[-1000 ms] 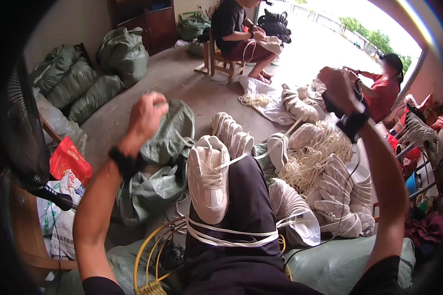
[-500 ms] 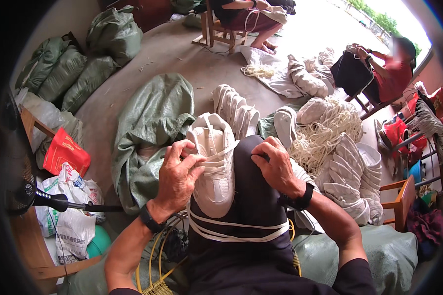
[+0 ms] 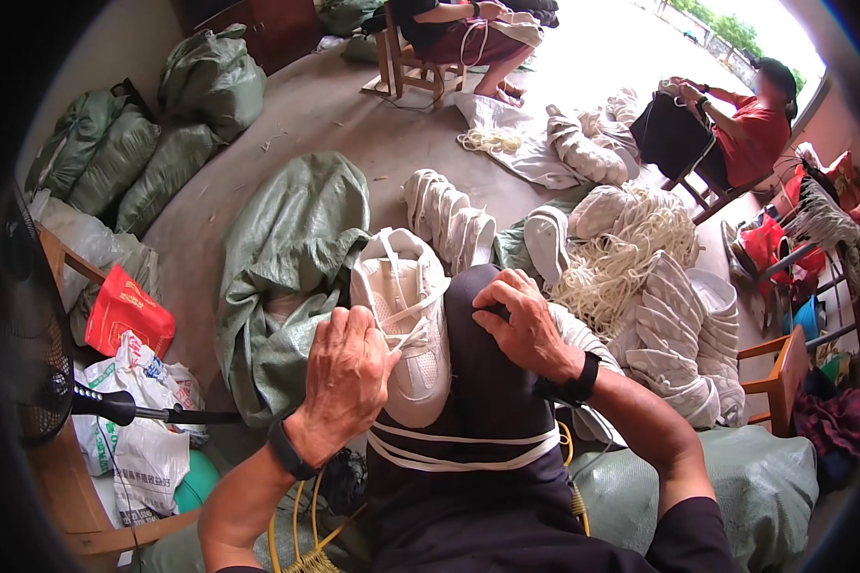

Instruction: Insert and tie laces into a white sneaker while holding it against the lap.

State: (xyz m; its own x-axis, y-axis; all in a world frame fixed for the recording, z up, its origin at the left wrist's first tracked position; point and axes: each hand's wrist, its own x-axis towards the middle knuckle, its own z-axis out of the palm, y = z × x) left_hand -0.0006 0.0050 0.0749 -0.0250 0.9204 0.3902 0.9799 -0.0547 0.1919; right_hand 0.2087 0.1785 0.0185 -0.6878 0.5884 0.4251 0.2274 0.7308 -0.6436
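A white lace-up shoe (image 3: 413, 377) rests on my lap with its toe toward me and its opening away. A white shoelace (image 3: 409, 313) crosses its upper and runs to the fingertips of my left hand (image 3: 342, 382). That hand is closed at the shoe's left side, its back toward me, and seems to pinch the lace; the back of the hand hides part of the grip. Over my right knee, my right hand (image 3: 528, 329) is apart from the shoe, fingers curled together; what they hold, if anything, is hidden. White laces (image 3: 463, 462) loop around my thighs.
Stacked white shoes (image 3: 667, 349) and a heap of loose laces (image 3: 621, 253) lie to the right. A green sack (image 3: 291, 258) slumps at left, near a black fan (image 3: 43, 334). Two people sit on chairs farther off. A wooden chair (image 3: 779, 382) stands at right.
My left hand has rolled over, its back now toward me, and moved slightly down and left along the shoe. My right hand has shifted slightly left. The view has moved a little.
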